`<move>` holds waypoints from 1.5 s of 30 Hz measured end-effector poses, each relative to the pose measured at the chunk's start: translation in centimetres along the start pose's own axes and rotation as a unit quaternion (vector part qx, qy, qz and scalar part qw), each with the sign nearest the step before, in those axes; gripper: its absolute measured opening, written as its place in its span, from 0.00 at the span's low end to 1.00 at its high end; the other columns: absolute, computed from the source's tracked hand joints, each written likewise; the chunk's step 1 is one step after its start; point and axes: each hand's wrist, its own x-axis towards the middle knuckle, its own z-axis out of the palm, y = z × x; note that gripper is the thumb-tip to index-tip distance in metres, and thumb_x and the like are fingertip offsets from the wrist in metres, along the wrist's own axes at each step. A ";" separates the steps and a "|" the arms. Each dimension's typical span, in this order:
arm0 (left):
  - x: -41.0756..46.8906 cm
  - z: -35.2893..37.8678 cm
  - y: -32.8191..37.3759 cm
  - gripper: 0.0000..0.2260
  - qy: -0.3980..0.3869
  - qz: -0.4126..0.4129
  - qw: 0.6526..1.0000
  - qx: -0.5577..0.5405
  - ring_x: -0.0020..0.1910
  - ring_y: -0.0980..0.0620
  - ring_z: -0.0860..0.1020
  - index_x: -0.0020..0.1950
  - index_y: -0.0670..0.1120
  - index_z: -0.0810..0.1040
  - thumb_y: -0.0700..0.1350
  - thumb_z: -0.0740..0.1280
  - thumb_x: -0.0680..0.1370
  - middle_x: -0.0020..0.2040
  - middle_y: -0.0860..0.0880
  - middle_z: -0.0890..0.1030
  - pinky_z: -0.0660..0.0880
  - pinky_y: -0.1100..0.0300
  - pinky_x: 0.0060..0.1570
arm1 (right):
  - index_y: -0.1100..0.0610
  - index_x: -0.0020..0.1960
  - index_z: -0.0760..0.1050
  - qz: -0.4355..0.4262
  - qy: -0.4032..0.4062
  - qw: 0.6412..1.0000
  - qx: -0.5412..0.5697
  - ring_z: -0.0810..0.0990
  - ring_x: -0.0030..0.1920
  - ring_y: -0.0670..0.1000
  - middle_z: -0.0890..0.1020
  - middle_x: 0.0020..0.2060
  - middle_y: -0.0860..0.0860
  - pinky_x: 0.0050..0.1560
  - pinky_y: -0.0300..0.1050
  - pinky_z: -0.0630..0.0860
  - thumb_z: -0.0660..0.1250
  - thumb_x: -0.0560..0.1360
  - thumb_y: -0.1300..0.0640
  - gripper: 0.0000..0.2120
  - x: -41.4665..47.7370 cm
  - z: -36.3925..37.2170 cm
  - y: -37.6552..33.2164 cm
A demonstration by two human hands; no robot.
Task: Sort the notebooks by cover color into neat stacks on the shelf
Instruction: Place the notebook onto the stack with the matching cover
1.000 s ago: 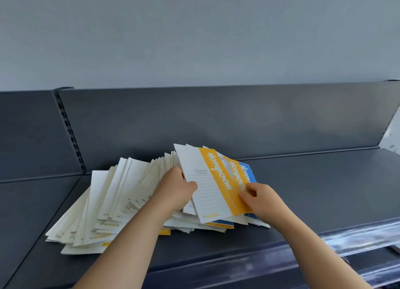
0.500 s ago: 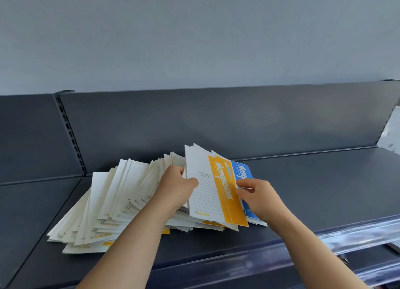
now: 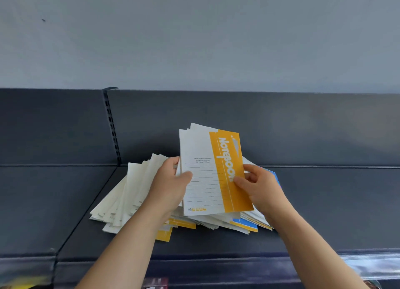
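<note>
You are gathering yellow notebooks, left hand and right hand fingers clamped on opposite edges; the next move is calling for shelf space right of your fingers.

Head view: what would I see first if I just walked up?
A yellow-and-white notebook stands upright in the middle, with the left hand gripping its left edge and the right hand pinching its right edge. Behind and below it, a messy fanned pile of notebooks lies on the dark shelf.
</note>
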 end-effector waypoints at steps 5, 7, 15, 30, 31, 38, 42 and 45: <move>-1.2 -5.3 -0.2 0.11 0.048 0.001 0.999 0.011 0.50 0.58 0.80 0.57 0.52 0.76 0.38 0.62 0.79 0.52 0.57 0.82 0.76 0.63 0.41 | 0.52 0.65 0.69 -0.039 -0.029 0.999 0.006 0.81 0.50 0.51 0.81 0.52 0.48 0.52 0.50 0.79 0.65 0.77 0.55 0.18 -0.8 4.5 -2.7; -1.8 -7.7 -0.4 0.11 0.068 0.000 0.997 0.025 0.50 0.57 0.81 0.56 0.52 0.77 0.39 0.63 0.78 0.51 0.56 0.82 0.78 0.59 0.44 | 0.52 0.64 0.70 -0.062 -0.040 0.997 0.000 0.81 0.48 0.49 0.81 0.49 0.47 0.48 0.46 0.78 0.65 0.77 0.56 0.16 -1.2 6.5 -3.8; -4.7 -19.4 -2.0 0.08 0.157 -0.015 0.985 0.069 0.46 0.54 0.82 0.49 0.47 0.80 0.38 0.62 0.77 0.47 0.53 0.83 0.80 0.50 0.47 | 0.52 0.64 0.70 -0.106 -0.121 0.987 -0.015 0.81 0.46 0.47 0.81 0.50 0.46 0.40 0.39 0.77 0.65 0.77 0.56 0.17 -4.1 17.2 -8.1; -10.9 -46.6 -5.7 0.09 0.240 -0.054 0.957 0.154 0.47 0.50 0.82 0.48 0.45 0.82 0.43 0.62 0.80 0.45 0.52 0.84 0.77 0.45 0.50 | 0.49 0.57 0.71 -0.126 -0.220 0.967 -0.007 0.81 0.44 0.46 0.80 0.45 0.44 0.42 0.42 0.78 0.65 0.77 0.57 0.11 -12.1 43.0 -17.5; -11.1 -48.1 -6.0 0.10 0.238 -0.056 0.956 0.160 0.48 0.49 0.81 0.48 0.45 0.82 0.43 0.60 0.80 0.46 0.51 0.84 0.77 0.44 0.51 | 0.50 0.58 0.71 -0.125 -0.223 0.967 -0.007 0.80 0.44 0.46 0.80 0.44 0.44 0.40 0.39 0.76 0.64 0.77 0.57 0.11 -12.5 44.6 -18.0; -10.9 -56.3 -9.1 0.11 0.258 -0.075 0.947 0.177 0.45 0.48 0.80 0.50 0.35 0.78 0.38 0.58 0.80 0.47 0.45 0.83 0.74 0.50 0.39 | 0.52 0.61 0.71 -0.115 -0.234 0.965 -0.016 0.78 0.40 0.42 0.79 0.42 0.42 0.34 0.35 0.72 0.65 0.76 0.56 0.14 -13.8 53.4 -20.3; -9.7 -59.5 -10.8 0.10 0.270 -0.086 0.945 0.166 0.42 0.48 0.78 0.47 0.36 0.78 0.38 0.58 0.79 0.47 0.44 0.82 0.71 0.55 0.40 | 0.52 0.61 0.68 -0.105 -0.238 0.965 -0.030 0.79 0.42 0.45 0.79 0.46 0.45 0.33 0.35 0.72 0.67 0.75 0.54 0.16 -13.5 57.3 -21.2; -8.3 -61.7 -11.7 0.12 0.286 -0.108 0.942 0.140 0.42 0.50 0.75 0.49 0.38 0.79 0.37 0.56 0.80 0.47 0.45 0.82 0.70 0.56 0.41 | 0.53 0.61 0.68 -0.092 -0.242 0.965 -0.037 0.79 0.44 0.47 0.79 0.48 0.47 0.35 0.37 0.73 0.67 0.75 0.54 0.16 -12.5 60.0 -21.7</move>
